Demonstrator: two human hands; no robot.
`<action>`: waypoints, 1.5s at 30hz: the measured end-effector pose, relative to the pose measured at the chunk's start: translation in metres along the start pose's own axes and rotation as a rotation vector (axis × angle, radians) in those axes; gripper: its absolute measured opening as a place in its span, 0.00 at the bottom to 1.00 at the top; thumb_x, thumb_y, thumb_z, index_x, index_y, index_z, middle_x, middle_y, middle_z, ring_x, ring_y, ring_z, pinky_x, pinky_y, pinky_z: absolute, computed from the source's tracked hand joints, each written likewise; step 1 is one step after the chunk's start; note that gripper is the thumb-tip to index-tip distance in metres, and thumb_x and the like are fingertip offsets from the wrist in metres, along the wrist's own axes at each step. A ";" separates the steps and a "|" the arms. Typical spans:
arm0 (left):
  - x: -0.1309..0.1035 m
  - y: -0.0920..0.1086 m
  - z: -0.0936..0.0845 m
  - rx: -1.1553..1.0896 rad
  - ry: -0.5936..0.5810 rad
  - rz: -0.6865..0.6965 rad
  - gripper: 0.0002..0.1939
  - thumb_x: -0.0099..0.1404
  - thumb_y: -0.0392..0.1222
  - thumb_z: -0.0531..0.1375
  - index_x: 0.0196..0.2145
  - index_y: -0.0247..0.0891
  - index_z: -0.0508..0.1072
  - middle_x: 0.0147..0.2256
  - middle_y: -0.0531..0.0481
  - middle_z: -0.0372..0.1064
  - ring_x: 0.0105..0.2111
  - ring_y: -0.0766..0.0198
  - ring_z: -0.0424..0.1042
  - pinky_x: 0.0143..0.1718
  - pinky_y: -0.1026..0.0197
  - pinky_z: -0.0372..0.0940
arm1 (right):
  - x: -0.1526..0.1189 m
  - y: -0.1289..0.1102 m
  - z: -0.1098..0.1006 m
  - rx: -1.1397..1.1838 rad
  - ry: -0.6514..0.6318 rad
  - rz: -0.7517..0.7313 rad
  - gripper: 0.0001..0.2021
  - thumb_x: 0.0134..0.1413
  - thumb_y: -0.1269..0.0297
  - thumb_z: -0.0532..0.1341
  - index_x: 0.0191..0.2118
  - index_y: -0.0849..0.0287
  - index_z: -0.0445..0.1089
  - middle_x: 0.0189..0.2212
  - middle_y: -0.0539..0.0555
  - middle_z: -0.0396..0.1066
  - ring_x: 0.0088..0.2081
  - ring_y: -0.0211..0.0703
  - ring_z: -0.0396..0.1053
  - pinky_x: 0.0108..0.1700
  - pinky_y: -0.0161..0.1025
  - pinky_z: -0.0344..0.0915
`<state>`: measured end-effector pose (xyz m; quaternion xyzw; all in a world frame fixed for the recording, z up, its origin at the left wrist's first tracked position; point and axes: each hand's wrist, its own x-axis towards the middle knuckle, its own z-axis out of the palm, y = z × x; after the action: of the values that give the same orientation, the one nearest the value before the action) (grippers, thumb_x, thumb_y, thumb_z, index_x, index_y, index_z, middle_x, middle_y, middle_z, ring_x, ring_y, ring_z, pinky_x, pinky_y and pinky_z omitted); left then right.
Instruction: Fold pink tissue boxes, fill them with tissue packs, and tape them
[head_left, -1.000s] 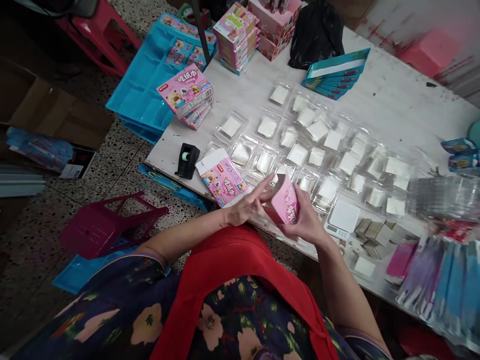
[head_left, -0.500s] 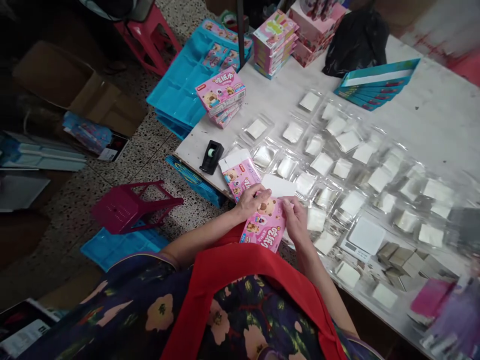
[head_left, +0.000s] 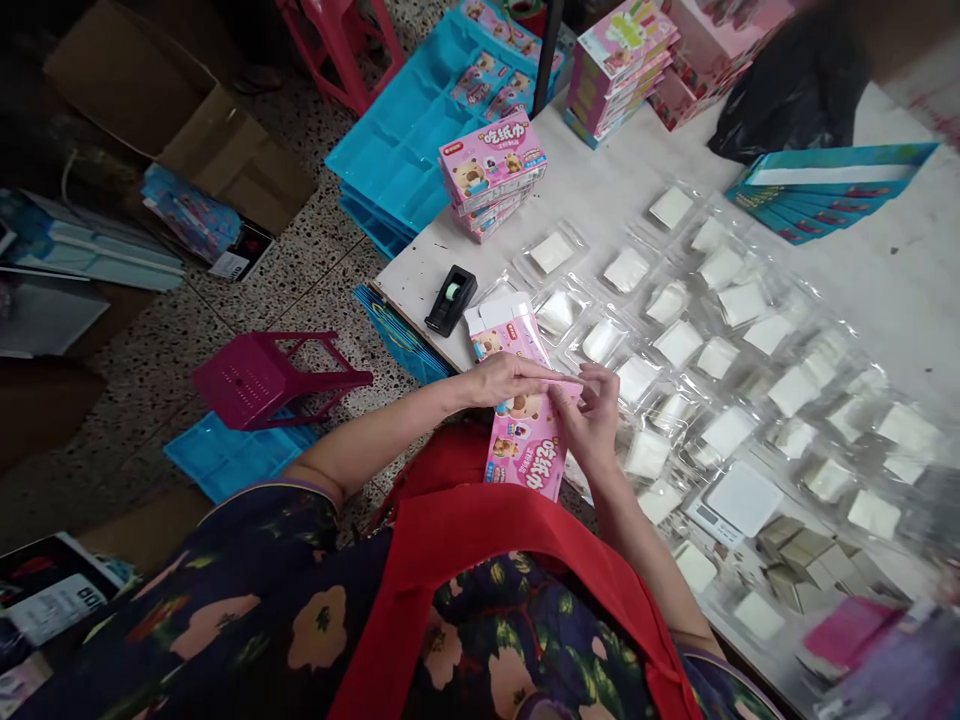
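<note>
A pink printed carton [head_left: 525, 450] with bear pictures is held close to my body at the table's edge. My left hand [head_left: 506, 380] grips its top edge from the left, fingers stretched across the top. On the right side, my right hand [head_left: 591, 415] pinches the same carton's upper corner with thumb and curled fingers. The carton's white flap no longer shows above my fingers. Just beyond my left hand lies another pink carton [head_left: 517, 325], its white end flap open. A black tape dispenser [head_left: 451, 300] stands to its left.
Clear trays with white packets [head_left: 679, 343] cover the table's middle. Stacked pink boxes [head_left: 493, 165], a black bag [head_left: 787, 90] and blue cards [head_left: 832, 185] stand farther back. A white scale [head_left: 739, 497] is at the right. A magenta stool [head_left: 244, 380] stands on the floor.
The held carton's white flap has gone down under my fingers. My left fingers have reached across the top edge, and my right fingers have curled up. The view has shifted.
</note>
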<state>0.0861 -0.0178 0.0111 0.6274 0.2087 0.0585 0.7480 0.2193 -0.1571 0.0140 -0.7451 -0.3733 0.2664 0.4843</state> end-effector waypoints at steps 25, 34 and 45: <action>-0.038 -0.091 -0.085 0.120 0.910 -0.114 0.16 0.65 0.49 0.56 0.44 0.36 0.74 0.42 0.45 0.74 0.43 0.60 0.72 0.48 0.59 0.64 | 0.062 0.021 0.112 0.209 -0.431 0.514 0.38 0.35 0.48 0.72 0.53 0.58 0.64 0.31 0.51 0.75 0.29 0.42 0.72 0.34 0.41 0.70; -0.018 -0.140 -0.159 0.387 0.872 -0.348 0.05 0.50 0.37 0.66 0.28 0.37 0.79 0.39 0.47 0.68 0.46 0.57 0.67 0.52 0.58 0.61 | 0.076 0.041 0.196 -0.335 -0.872 0.377 0.52 0.40 0.51 0.71 0.68 0.63 0.47 0.15 0.41 0.62 0.22 0.38 0.63 0.31 0.36 0.63; -0.023 -0.116 -0.143 0.142 0.996 -0.378 0.04 0.50 0.38 0.65 0.26 0.36 0.78 0.32 0.48 0.73 0.40 0.59 0.72 0.47 0.57 0.66 | 0.079 0.027 0.212 -0.599 -0.901 0.273 0.50 0.44 0.51 0.69 0.69 0.52 0.43 0.32 0.54 0.77 0.37 0.51 0.75 0.39 0.40 0.66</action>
<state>-0.0103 0.0813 -0.1131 0.5241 0.6511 0.1989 0.5117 0.1126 0.0108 -0.0961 -0.7041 -0.5031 0.5011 0.0050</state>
